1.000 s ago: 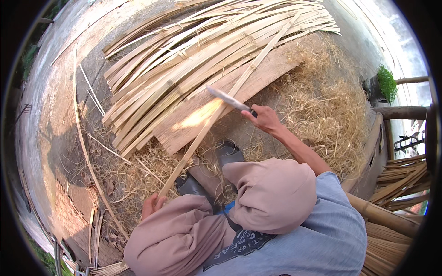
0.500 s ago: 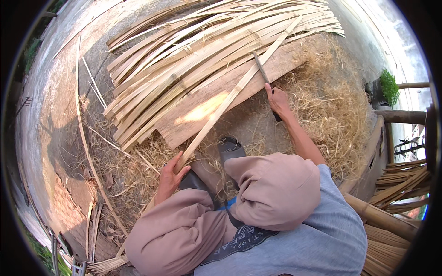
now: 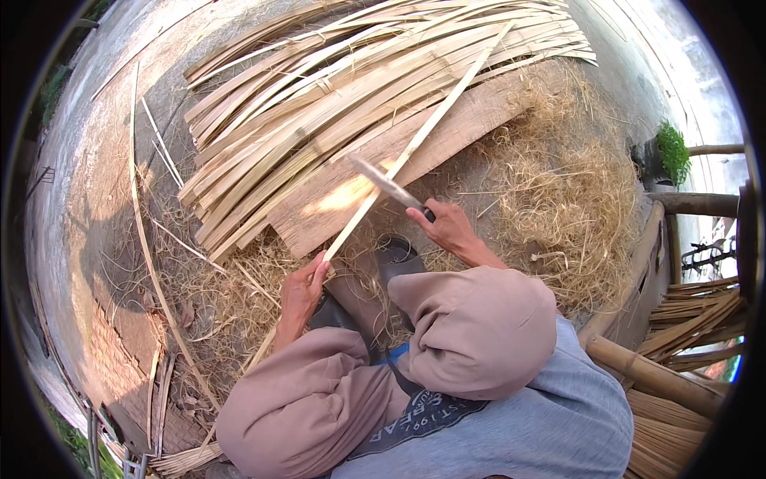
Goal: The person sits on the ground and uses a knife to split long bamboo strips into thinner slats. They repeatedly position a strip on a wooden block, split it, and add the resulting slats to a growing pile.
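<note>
My left hand [image 3: 299, 294] is closed around the near end of a long pale bamboo strip [image 3: 415, 142]. The strip slants away to the right across a wooden board [image 3: 471, 132] and over a heap of other strips. In my right hand [image 3: 448, 230] is a knife [image 3: 389, 184] with a dark handle, my fingers wrapped around it. Its blade, slightly blurred, points up and left and crosses the strip just above my left hand's side of the board. Whether the edge touches the strip I cannot tell.
A broad pile of bamboo strips [image 3: 319, 112] lies beyond the board. Curly shavings [image 3: 566, 215] cover the ground at right. Loose long strips [image 3: 142, 215] lie at left. Bamboo poles [image 3: 654, 371] and bundled strips [image 3: 694, 319] stand at far right. My dark footwear [image 3: 396, 257] is between the hands.
My right hand has moved left and nearer with the knife, which now tilts left across the strip. My left hand has shifted slightly up and right; the strip has turned a little.
</note>
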The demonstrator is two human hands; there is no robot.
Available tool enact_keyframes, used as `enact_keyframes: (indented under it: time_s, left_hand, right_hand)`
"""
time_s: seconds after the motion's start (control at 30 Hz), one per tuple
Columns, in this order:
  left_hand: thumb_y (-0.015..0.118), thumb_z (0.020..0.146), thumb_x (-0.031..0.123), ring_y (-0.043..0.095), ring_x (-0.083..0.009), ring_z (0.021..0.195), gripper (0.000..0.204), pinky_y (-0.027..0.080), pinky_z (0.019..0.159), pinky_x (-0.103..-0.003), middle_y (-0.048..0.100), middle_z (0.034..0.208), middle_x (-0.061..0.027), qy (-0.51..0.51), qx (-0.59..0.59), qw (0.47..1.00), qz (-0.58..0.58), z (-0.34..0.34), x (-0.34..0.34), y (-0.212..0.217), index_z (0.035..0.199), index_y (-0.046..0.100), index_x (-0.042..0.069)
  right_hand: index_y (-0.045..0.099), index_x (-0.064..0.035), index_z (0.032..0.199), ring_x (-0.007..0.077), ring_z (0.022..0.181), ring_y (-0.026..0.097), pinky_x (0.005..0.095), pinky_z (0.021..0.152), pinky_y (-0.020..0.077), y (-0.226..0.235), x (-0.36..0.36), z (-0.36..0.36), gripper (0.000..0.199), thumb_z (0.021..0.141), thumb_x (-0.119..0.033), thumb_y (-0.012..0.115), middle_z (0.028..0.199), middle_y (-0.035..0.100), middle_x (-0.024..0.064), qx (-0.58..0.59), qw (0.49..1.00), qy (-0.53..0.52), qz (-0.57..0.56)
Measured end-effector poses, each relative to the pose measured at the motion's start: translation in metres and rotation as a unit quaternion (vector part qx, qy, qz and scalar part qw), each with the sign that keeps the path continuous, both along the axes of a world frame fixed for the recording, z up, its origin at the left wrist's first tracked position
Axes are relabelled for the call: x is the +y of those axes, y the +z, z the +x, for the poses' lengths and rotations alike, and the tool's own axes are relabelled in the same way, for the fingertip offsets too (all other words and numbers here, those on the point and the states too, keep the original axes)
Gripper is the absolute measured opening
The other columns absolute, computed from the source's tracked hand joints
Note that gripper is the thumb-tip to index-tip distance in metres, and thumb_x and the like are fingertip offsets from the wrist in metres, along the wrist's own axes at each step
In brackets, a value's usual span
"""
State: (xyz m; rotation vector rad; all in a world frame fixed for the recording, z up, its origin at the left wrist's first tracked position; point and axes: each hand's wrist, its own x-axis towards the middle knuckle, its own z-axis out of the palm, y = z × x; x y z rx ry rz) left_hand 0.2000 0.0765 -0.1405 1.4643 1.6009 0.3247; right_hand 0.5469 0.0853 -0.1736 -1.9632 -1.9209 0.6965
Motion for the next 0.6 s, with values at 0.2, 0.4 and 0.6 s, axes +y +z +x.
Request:
enact_keyframes:
  time_s: [0.2,0.4,0.6]
  left_hand:
    - [0.069,0.100,0.027,0.073,-0.0138,0.090,0.030,0.054,0.080,-0.031,0.078,0.105,-0.0148,0.037,-0.056,0.998,0.012,-0.069,-0.047,-0.017,0.126,0.073,0.012]
    - [0.071,0.096,0.036,0.068,-0.0408,0.074,0.032,0.051,0.066,-0.045,0.072,0.083,-0.0206,-0.025,0.075,0.989,0.126,-0.034,-0.034,0.005,0.117,0.074,0.013]
    - [0.066,0.099,0.039,0.063,-0.0477,0.070,0.034,0.045,0.062,-0.055,0.065,0.072,-0.0220,-0.068,0.135,0.985,0.082,-0.036,-0.035,-0.005,0.087,0.060,0.007]
  right_hand:
    - [0.059,-0.0004,0.065,0.0322,0.053,0.060,0.0460,0.054,0.0469,-0.007,0.076,0.121,0.074,0.098,-0.066,0.053,0.058,0.060,0.0171,0.005,0.968,-0.250,0.034]
    - [0.063,0.0007,0.073,0.0372,0.057,0.064,0.0493,0.057,0.0502,0.002,0.045,0.053,0.068,0.098,-0.062,0.058,0.060,0.062,0.0194,-0.013,0.996,-0.090,-0.010]
    - [0.063,-0.0002,0.080,0.0385,0.056,0.065,0.0481,0.055,0.0509,-0.014,0.009,0.022,0.062,0.099,-0.059,0.058,0.061,0.063,0.0185,0.004,0.999,-0.043,0.003]
